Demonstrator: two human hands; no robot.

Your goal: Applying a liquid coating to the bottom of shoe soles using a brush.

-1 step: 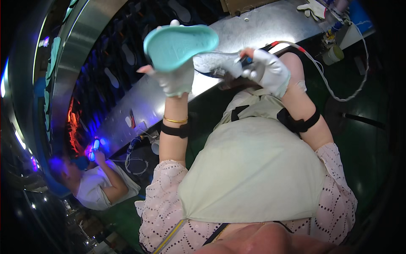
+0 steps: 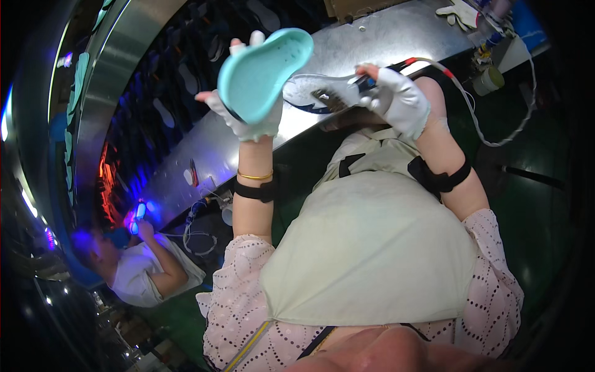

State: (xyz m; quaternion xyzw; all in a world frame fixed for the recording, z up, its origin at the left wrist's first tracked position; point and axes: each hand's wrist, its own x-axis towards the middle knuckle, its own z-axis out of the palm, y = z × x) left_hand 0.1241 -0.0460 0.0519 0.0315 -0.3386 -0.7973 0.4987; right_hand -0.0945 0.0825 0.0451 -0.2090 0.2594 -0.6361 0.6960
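A turquoise shoe sole (image 2: pixel 260 77) is held up, tilted, by my left hand (image 2: pixel 250 126), which wears a white glove with bare fingertips. The fingers wrap behind the sole and are partly hidden; the thumb sticks out to the left. My right hand (image 2: pixel 396 102), gloved the same way, closes round the handle of a brush with dark, flat bristles (image 2: pixel 328 100). A hose (image 2: pixel 427 61) with red bands runs from near that hand. Under the brush, a grey-white sole (image 2: pixel 304 88) with a dark edge lies on the metal bench (image 2: pixel 409 34), beside the turquoise one.
Dark soles (image 2: pixel 189 77) spread along the area beyond the bench. Spare white gloves (image 2: pixel 458 13) and a pale green cup (image 2: pixel 488 80) are at the far right. A cardboard box (image 2: pixel 359 7) stands at the back. A co-worker (image 2: pixel 149 270) works at the left under blue light.
The turquoise sole has turned more upright, its right end rising and its lower end dropping. My right hand has shifted slightly right, and the brush bristles now show clearly.
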